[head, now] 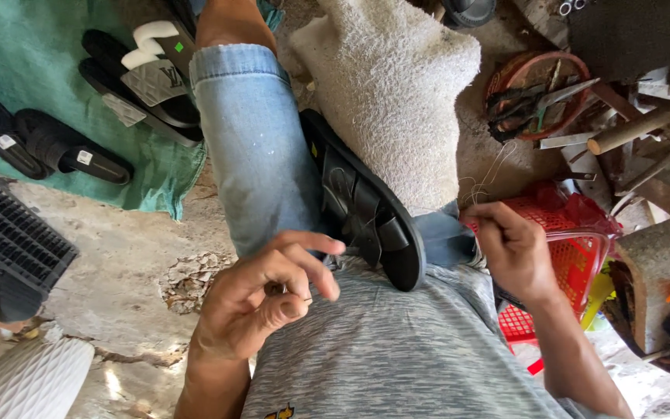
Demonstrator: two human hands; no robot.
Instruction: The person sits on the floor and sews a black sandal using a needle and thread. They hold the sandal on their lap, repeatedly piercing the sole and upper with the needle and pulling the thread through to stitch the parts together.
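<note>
A black strapped sandal lies wedged between my two thighs, one in light blue denim, the other under a white towel. My left hand hovers just left of the sandal's heel end, its fingers pinched on something small that looks like a needle. My right hand is to the right of the sandal, fingers closed on a thin pale thread that loops upward.
A red plastic basket sits beside my right hand. A round red tray of scissors and pliers lies further back. Black and white sandals rest on a green cloth at the left, near a black crate.
</note>
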